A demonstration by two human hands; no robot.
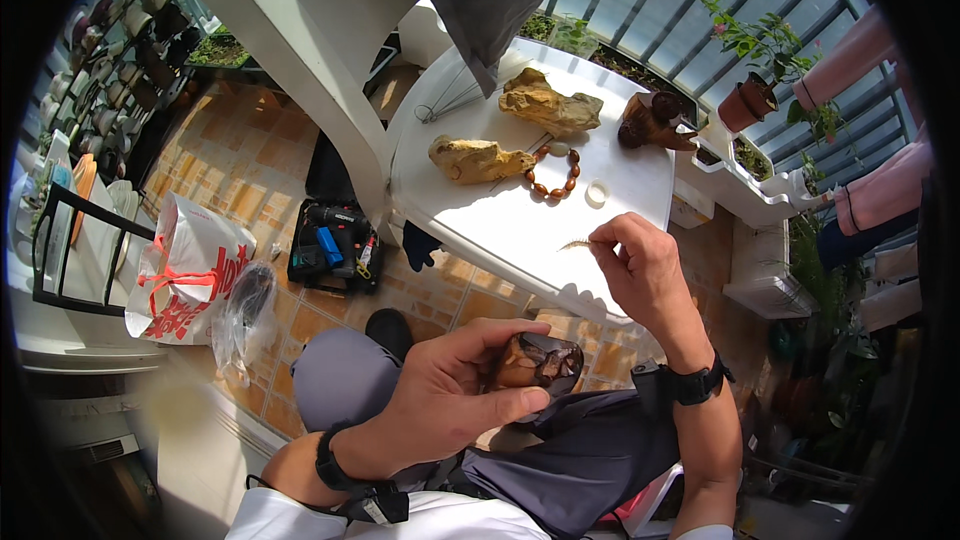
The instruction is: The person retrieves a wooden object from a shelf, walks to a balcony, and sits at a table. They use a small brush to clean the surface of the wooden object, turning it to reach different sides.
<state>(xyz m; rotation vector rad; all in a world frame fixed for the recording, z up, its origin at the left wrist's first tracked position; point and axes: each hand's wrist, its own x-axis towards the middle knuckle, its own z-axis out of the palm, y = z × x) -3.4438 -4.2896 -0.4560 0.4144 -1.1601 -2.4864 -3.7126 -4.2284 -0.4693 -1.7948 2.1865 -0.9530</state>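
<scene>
My left hand (457, 382) grips a glossy dark brown carved piece (541, 364) above my lap. My right hand (637, 262) pinches a small, thin, feathery-edged item (576, 244) over the near edge of the white table (480, 229); its exact kind cannot be told. Farther back on the table lie two rough yellowish pieces of stone or wood, one (551, 105) behind the other (476, 160). A brown bead bracelet (553, 171) with one pale bead lies beside the nearer piece. A pale ring (598, 192) is to its right.
A dark brown carved figure (655, 120) stands at the table's right edge. Thin metal wires (450, 106) lie at its back left. An open drill case (335, 246) and a white plastic bag (191, 270) are on the tiled floor. Flowerpots (746, 101) line the railing at right.
</scene>
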